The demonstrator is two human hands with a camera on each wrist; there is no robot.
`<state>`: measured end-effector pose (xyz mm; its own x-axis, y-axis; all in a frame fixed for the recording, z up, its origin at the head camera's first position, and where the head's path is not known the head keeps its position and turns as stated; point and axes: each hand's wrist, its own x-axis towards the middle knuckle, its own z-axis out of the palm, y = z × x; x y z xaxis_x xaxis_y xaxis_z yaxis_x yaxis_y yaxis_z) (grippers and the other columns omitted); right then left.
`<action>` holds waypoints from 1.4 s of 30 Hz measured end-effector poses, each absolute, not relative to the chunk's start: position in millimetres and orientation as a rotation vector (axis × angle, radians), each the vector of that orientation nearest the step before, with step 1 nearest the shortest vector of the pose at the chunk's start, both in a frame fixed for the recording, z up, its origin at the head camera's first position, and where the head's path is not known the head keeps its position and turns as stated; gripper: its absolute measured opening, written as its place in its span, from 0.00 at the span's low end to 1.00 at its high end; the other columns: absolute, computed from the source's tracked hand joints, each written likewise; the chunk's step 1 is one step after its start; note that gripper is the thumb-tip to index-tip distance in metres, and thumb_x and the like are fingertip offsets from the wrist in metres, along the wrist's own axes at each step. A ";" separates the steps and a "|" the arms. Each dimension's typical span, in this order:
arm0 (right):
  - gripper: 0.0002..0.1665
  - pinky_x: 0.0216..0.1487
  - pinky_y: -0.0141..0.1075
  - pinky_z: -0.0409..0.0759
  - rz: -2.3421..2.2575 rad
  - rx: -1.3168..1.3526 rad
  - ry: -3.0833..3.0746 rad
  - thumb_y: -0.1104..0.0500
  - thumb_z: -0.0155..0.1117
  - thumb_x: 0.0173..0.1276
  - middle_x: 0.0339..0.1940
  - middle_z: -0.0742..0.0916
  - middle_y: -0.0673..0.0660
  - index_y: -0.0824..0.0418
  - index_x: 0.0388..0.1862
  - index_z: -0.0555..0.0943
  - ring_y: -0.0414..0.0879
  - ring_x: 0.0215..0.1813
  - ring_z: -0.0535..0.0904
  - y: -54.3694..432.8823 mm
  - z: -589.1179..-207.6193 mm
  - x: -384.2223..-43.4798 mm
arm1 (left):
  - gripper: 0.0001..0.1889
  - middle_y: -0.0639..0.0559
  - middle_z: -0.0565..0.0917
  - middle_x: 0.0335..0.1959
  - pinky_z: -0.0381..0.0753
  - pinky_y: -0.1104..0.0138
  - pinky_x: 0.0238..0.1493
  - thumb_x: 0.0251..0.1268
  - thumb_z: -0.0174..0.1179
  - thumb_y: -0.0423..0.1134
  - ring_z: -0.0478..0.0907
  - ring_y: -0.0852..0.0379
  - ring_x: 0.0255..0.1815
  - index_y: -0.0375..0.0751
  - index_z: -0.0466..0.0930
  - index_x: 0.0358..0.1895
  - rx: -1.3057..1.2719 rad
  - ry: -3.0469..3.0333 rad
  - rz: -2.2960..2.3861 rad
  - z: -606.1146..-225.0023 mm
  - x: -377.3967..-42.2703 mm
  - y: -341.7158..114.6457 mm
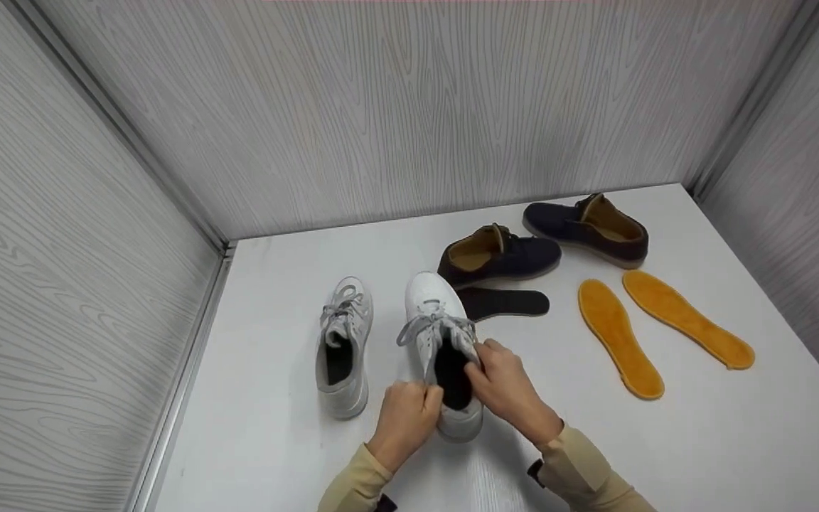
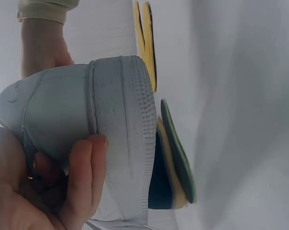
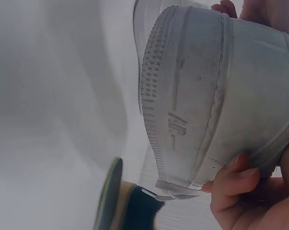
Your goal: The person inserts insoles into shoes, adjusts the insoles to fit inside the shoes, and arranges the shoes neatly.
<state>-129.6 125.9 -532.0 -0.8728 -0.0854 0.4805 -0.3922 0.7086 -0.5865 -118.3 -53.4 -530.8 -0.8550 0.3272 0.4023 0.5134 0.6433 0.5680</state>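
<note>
The held white shoe (image 1: 429, 348) hides one end of the black insole (image 1: 512, 302); both sleeves (image 1: 357, 481) run off the head view's bottom edge.

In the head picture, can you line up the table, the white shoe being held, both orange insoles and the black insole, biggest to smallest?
1. Table
2. Held white shoe
3. Left orange insole and right orange insole: too alike to rank
4. Black insole, judging its visible part
</note>
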 end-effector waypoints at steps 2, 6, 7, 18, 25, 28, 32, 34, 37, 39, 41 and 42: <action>0.06 0.25 0.41 0.72 0.993 0.372 -2.504 0.68 0.60 0.58 0.22 0.74 0.51 0.61 0.23 0.76 0.46 0.22 0.70 126.0 -541.2 -119.5 | 0.26 0.66 0.53 0.10 0.52 0.74 0.15 0.61 0.55 0.31 0.50 0.68 0.12 0.53 0.54 0.10 -0.668 -2.638 -1.043 -538.5 -108.7 -54.1; 0.09 0.24 0.36 0.68 1.027 0.349 -2.550 0.69 0.59 0.59 0.21 0.72 0.48 0.59 0.22 0.74 0.40 0.22 0.65 129.3 -556.9 -100.1 | 0.26 0.66 0.53 0.09 0.51 0.74 0.15 0.61 0.55 0.32 0.50 0.68 0.12 0.52 0.55 0.09 -0.675 -2.698 -1.077 -552.6 -92.4 -52.9; 0.09 0.24 0.35 0.68 1.038 0.340 -2.565 0.69 0.59 0.60 0.21 0.71 0.48 0.58 0.22 0.74 0.39 0.22 0.64 130.7 -560.1 -95.8 | 0.26 0.66 0.53 0.09 0.51 0.74 0.15 0.62 0.55 0.32 0.50 0.68 0.12 0.52 0.55 0.09 -0.680 -2.709 -1.083 -555.9 -88.9 -52.4; 0.04 0.27 0.36 0.72 1.055 0.240 -2.635 0.68 0.59 0.61 0.24 0.75 0.48 0.65 0.32 0.81 0.39 0.24 0.68 138.3 -585.2 -70.8 | 0.25 0.66 0.54 0.09 0.53 0.74 0.15 0.64 0.54 0.34 0.50 0.68 0.11 0.51 0.56 0.10 -0.759 -2.767 -1.086 -585.8 -75.5 -47.8; 0.04 0.27 0.36 0.73 1.029 0.254 -2.615 0.68 0.59 0.61 0.24 0.75 0.49 0.65 0.31 0.81 0.38 0.24 0.68 138.2 -587.1 -72.1 | 0.24 0.66 0.54 0.09 0.53 0.75 0.15 0.64 0.53 0.34 0.49 0.68 0.11 0.51 0.56 0.10 -0.773 -2.773 -1.066 -588.2 -78.8 -47.2; 0.04 0.25 0.34 0.71 1.016 0.279 -2.614 0.68 0.58 0.61 0.23 0.74 0.48 0.64 0.28 0.80 0.37 0.23 0.65 137.7 -586.7 -74.0 | 0.25 0.65 0.54 0.09 0.54 0.74 0.15 0.65 0.53 0.34 0.50 0.67 0.11 0.50 0.56 0.10 -0.780 -2.758 -1.046 -587.9 -80.3 -48.7; 0.06 0.23 0.33 0.67 1.015 0.299 -2.618 0.67 0.61 0.59 0.21 0.73 0.48 0.60 0.24 0.76 0.37 0.22 0.63 138.4 -587.1 -76.7 | 0.24 0.65 0.54 0.09 0.54 0.74 0.15 0.63 0.54 0.34 0.50 0.67 0.12 0.50 0.56 0.10 -0.776 -2.761 -1.024 -587.7 -82.3 -50.7; 0.08 0.22 0.33 0.66 1.029 0.287 -2.624 0.66 0.62 0.58 0.19 0.71 0.47 0.59 0.22 0.74 0.37 0.21 0.63 139.6 -587.4 -77.7 | 0.23 0.66 0.55 0.09 0.53 0.74 0.15 0.62 0.55 0.35 0.50 0.68 0.12 0.51 0.57 0.10 -0.772 -2.771 -1.031 -586.9 -83.9 -51.0; 0.09 0.21 0.32 0.65 1.059 0.251 -2.639 0.64 0.65 0.55 0.18 0.70 0.46 0.58 0.21 0.74 0.37 0.20 0.63 141.6 -586.7 -78.3 | 0.21 0.66 0.56 0.10 0.53 0.73 0.15 0.59 0.57 0.37 0.52 0.67 0.12 0.51 0.59 0.12 -0.756 -2.788 -1.024 -584.6 -86.7 -51.2; 0.05 0.21 0.32 0.65 1.071 0.227 -2.637 0.63 0.66 0.53 0.18 0.71 0.46 0.60 0.23 0.77 0.37 0.20 0.64 142.8 -586.1 -79.2 | 0.18 0.64 0.59 0.10 0.57 0.72 0.15 0.57 0.59 0.40 0.56 0.66 0.11 0.50 0.62 0.14 -0.742 -2.785 -0.978 -582.9 -89.4 -50.8; 0.07 0.23 0.32 0.67 1.062 0.222 -2.618 0.62 0.68 0.52 0.20 0.73 0.47 0.63 0.29 0.82 0.37 0.21 0.66 143.3 -585.4 -81.9 | 0.15 0.61 0.64 0.11 0.63 0.69 0.15 0.57 0.61 0.43 0.63 0.63 0.12 0.48 0.67 0.19 -0.717 -2.774 -0.901 -581.1 -93.5 -49.2; 0.10 0.24 0.33 0.69 1.051 0.228 -2.604 0.62 0.69 0.52 0.20 0.74 0.47 0.65 0.33 0.83 0.37 0.22 0.67 143.3 -584.8 -83.8 | 0.14 0.60 0.67 0.12 0.65 0.67 0.15 0.57 0.62 0.45 0.66 0.60 0.12 0.47 0.68 0.22 -0.700 -2.764 -0.862 -579.8 -96.0 -47.9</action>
<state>-83.8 143.3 -584.8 -0.9351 -0.0266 0.3534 -0.2645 0.7161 -0.6460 -96.0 -47.9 -579.8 -0.8771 0.3864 0.2852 0.4801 0.7238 0.4956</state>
